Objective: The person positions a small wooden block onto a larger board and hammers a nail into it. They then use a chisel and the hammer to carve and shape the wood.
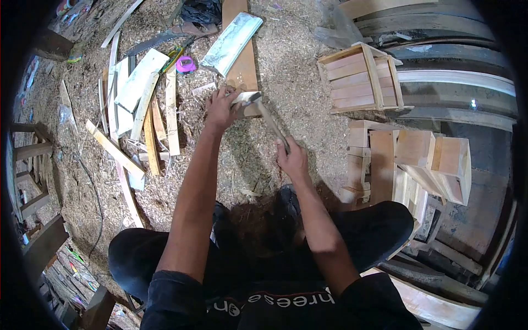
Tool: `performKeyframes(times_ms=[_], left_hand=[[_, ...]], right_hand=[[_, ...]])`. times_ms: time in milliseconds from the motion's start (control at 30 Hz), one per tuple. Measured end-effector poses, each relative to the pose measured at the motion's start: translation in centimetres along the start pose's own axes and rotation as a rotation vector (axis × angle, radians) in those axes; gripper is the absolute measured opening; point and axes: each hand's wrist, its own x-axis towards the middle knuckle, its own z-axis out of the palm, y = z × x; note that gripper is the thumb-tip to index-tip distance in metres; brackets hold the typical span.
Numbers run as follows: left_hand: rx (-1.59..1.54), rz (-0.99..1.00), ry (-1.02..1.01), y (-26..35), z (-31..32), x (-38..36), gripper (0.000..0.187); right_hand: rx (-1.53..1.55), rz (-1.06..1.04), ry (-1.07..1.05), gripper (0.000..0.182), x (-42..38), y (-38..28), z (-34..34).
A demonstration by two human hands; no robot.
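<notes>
My right hand (pixel 293 158) is closed around the lower end of a hammer (pixel 270 122), its handle slanting up and left. The hammer's head overlaps a short pale piece of wood (pixel 245 96) in this view. Fingers of my left hand (pixel 221 107) are bent around the left end of that piece, pressing it over the near end of a brown plank (pixel 242 69). Across the plank's far part lies a whitish painted board (pixel 232 44).
Left of the plank are a pink tape measure (pixel 186 65) and several loose wood strips (pixel 150 140). Wooden crates (pixel 360 80) and stacked box-like wooden pieces (pixel 426 151) stand on the right. Wood shavings cover the ground (pixel 300 71). A dark cable (pixel 94 190) runs along the left.
</notes>
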Motion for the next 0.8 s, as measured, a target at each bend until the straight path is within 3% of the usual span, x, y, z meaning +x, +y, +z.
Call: performKeyframes(times_ms=[100,200,233,333,467,567,600,667,800], left_hand=[[0.019,0.01,-0.014,-0.4,0.2,-0.3,0.043],[0.022,0.001,-0.018,-0.2,0.0,0.2,0.045],[0.024,-0.008,-0.035,-0.3,-0.1,0.4,0.045],[0.043,-0.012,-0.054,-0.2,-0.3,0.1,0.048],[0.049,-0.03,-0.066,0.0,-0.2,0.1,0.048],[0.074,-0.034,-0.071,0.1,-0.6,0.3,0.047],[0.073,-0.028,-0.059,0.2,-0.8,0.2,0.047],[0.065,-0.013,-0.045,0.6,-1.0,0.0,0.045],[0.075,0.018,-0.048,-0.5,-0.2,0.1,0.044]], right_hand=[[0.153,-0.136,0.034,0.031,-0.6,0.1,0.0],[0.008,-0.279,-0.078,0.033,-0.8,-0.3,-0.6],[0.01,-0.285,-0.077,0.033,-0.2,-0.4,-1.1],[-0.15,-0.108,-0.342,0.041,2.5,0.9,-4.4],[-0.439,-0.408,-0.359,0.046,6.6,1.9,-7.6],[-0.44,-0.238,-0.294,0.048,9.0,1.4,-8.8],[-0.435,-0.244,-0.297,0.048,9.6,1.4,-9.1],[-0.533,-0.535,-0.304,0.048,10.3,1.7,-9.7],[-0.503,-0.45,-0.301,0.047,11.3,1.6,-10.3]])
